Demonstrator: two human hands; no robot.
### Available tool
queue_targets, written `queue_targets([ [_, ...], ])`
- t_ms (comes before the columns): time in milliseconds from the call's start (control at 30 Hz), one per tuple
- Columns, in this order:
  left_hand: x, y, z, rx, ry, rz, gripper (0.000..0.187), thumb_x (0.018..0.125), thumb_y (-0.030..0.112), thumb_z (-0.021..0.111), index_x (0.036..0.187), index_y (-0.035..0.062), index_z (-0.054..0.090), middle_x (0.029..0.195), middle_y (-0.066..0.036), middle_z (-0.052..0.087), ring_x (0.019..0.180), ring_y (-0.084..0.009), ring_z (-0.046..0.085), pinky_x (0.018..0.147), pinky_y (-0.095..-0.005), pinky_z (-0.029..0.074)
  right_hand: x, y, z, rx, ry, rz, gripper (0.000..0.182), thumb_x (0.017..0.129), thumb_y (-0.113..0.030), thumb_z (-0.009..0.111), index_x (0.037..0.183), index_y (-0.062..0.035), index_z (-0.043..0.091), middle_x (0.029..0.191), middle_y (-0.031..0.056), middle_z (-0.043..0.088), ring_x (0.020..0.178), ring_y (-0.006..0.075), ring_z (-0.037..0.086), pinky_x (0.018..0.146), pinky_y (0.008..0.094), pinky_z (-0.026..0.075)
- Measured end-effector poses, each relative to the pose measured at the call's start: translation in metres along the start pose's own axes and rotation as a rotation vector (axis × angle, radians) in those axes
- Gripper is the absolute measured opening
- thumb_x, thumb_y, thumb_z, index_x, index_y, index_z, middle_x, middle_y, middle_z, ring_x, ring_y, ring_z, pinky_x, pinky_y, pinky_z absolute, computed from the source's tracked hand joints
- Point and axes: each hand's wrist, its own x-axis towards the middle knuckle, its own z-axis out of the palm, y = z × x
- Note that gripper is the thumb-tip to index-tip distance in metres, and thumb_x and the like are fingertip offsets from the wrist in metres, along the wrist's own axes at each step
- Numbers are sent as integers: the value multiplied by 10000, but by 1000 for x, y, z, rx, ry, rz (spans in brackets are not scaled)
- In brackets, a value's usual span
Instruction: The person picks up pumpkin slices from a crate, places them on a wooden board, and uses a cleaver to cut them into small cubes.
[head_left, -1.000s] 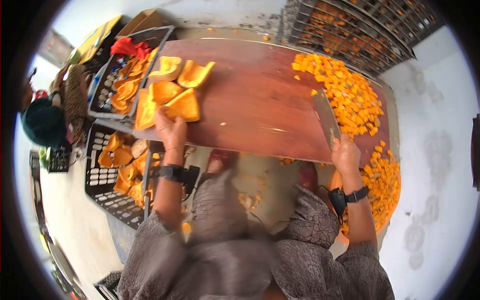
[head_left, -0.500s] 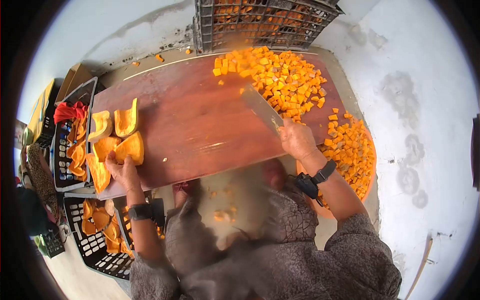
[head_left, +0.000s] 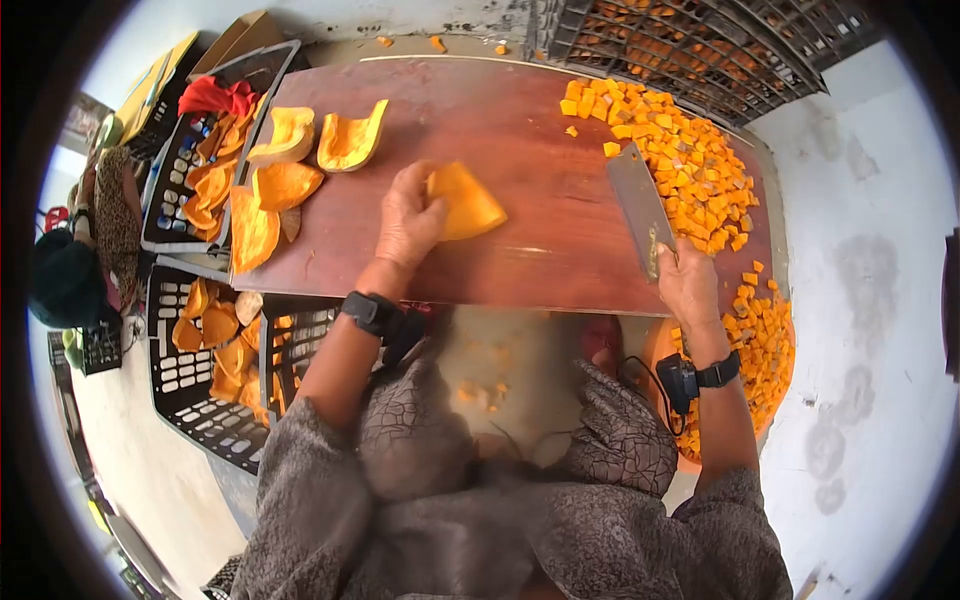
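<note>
My left hand is closed on a piece of pumpkin, held over the middle of the reddish-brown board. My right hand grips the handle of a cleaver. Its broad blade is beside a heap of diced pumpkin at the board's right end. Several curved pumpkin pieces lie at the left end. Below the board's right edge, an orange tub is filled with pumpkin cubes.
Black crates of pumpkin pieces stand at the left, one crate with a red cloth on it and another crate below. More stacked crates are behind the board. A person is at the far left.
My left hand has taken one pumpkin piece from the group at the left and carried it right, toward the middle of the board. My right hand still holds the cleaver. The view has shifted.
</note>
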Motion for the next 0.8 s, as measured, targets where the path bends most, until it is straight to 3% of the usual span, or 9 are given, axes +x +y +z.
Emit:
queue_targets([
  [33, 0, -1, 4, 82, -38, 109, 452, 821, -36, 601, 1264, 12, 523, 1075, -91, 622, 1035, -198, 624, 907, -313, 515, 0, -4, -2, 11, -36, 51, 298, 910, -281, 572, 869, 13, 591, 790, 284, 638, 783, 470, 626, 698, 538, 484],
  [167, -9, 13, -3, 55, -82, 87, 530, 814, 77, 705, 1300, 10, 502, 1220, -128, 574, 1158, -230, 574, 987, -347, 483, 1, -11, -4, -78, -51, -4, 316, 916, -295, 569, 863, 15, 597, 782, 280, 637, 781, 468, 626, 699, 530, 489],
  [233, -13, 29, -13, 183, -212, 199, 708, 726, 149, 803, 1344, 26, 480, 1383, -157, 469, 1256, -277, 507, 1037, -390, 447, 1, -16, -5, -146, -85, 39, 313, 915, -297, 567, 867, 10, 607, 785, 276, 639, 785, 467, 624, 707, 527, 489],
  [333, -16, 26, -18, 272, -248, 311, 844, 635, 188, 863, 1370, 55, 469, 1472, -174, 371, 1314, -323, 449, 1071, -417, 415, 0, -16, -3, -217, -98, -3, 314, 915, -302, 566, 867, 5, 610, 792, 274, 640, 792, 462, 623, 714, 522, 488],
  [433, -15, 19, -23, 263, -279, 362, 868, 612, 170, 874, 1377, 86, 471, 1478, -171, 371, 1319, -346, 443, 1090, -425, 399, -1, -16, -2, -183, -128, 1, 300, 917, -294, 563, 883, 0, 612, 801, 271, 641, 796, 463, 620, 716, 523, 484],
  [567, -13, 22, -35, 217, -378, 301, 871, 614, 113, 865, 1386, 85, 463, 1491, -165, 352, 1328, -321, 442, 1054, -400, 443, 1, 3, 7, -17, -134, 86, 297, 921, -289, 558, 909, 3, 610, 812, 271, 641, 801, 464, 621, 714, 518, 483],
  [767, -17, 24, -43, 51, -460, 166, 895, 636, 13, 835, 1423, 65, 413, 1424, -122, 378, 1154, -213, 532, 897, -313, 532, 3, 11, 11, 51, -116, 164, 325, 933, -296, 551, 937, 26, 599, 815, 283, 637, 809, 475, 615, 705, 498, 485],
  [800, -18, 28, -46, 76, -468, 146, 903, 637, 15, 835, 1429, 65, 404, 1386, -117, 391, 1111, -203, 537, 881, -313, 536, 2, 11, 10, 70, -110, 158, 321, 937, -290, 555, 939, 28, 596, 775, 266, 637, 746, 445, 629, 664, 477, 491],
])
